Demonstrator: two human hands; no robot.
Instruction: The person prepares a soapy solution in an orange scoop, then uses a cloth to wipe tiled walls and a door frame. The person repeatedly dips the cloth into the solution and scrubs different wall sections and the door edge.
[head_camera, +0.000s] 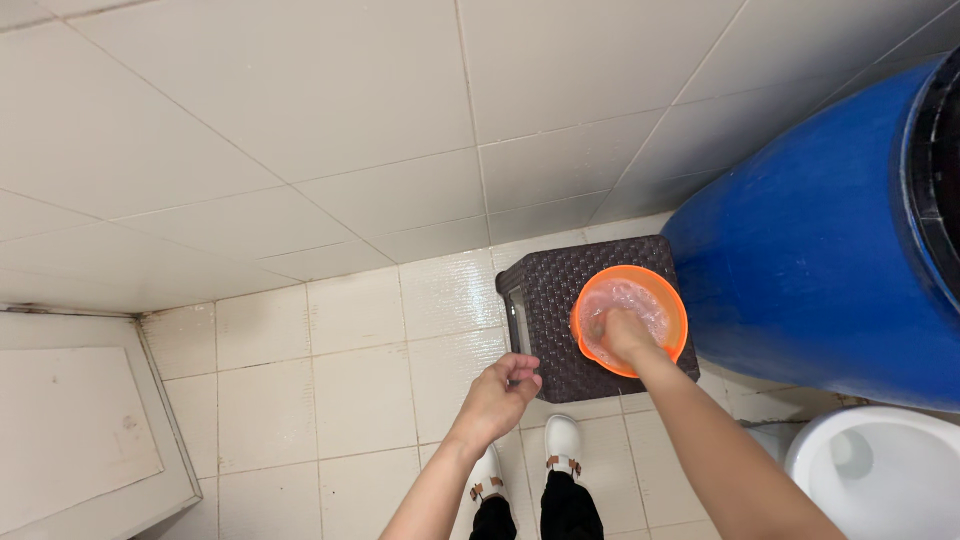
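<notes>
Orange basin (678, 305) sits on a dark woven stool (545, 290), right of centre, hard against the blue barrel (800, 270). It holds clear water w/ something pale or foamy; can't tell what.

My right hand (625, 335) is down inside the basin, fingers curled under the surface; whether it grips anything, can't tell. My left hand (498, 395) hangs free over the tiled floor (360, 380), near-left of the stool, loosely fisted, touching nothing.

Assessment: basin is unbraced and covers the stool's right part, its rim close to the near-right corner. Judge it could slide or slop if worked hard. Better practice: left hand on the near rim to steady, short strokes kept low in the water. White sandals (562, 440) are directly below, in splash range. White toilet bowl (880, 470) near right, apart.
</notes>
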